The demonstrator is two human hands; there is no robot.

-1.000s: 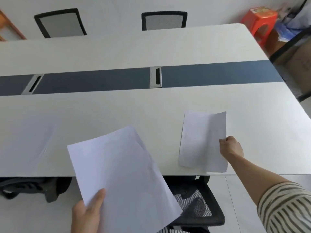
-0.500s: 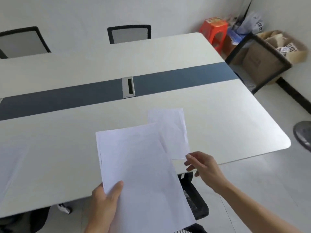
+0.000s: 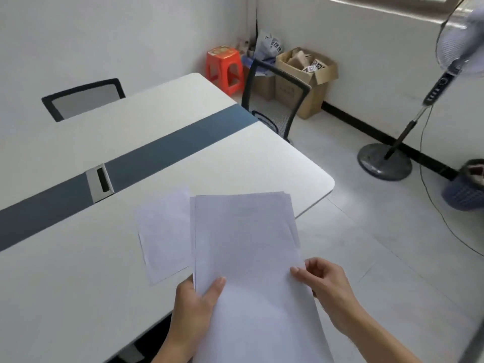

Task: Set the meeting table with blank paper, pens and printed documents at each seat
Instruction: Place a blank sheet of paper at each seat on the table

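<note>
We hold a stack of blank paper (image 3: 251, 263) above the meeting table's (image 3: 78, 271) near edge: our left hand (image 3: 192, 313) pinches its lower left side, our right hand (image 3: 327, 292) grips the right edge (thumb on top). One blank sheet (image 3: 165, 234) lies flat at nine o'clock of the stack.

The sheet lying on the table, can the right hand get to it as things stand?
Probably not directly: the held stack of paper overlaps the sheet's right edge and lies between it and the right hand, which is pinching that stack.
</note>
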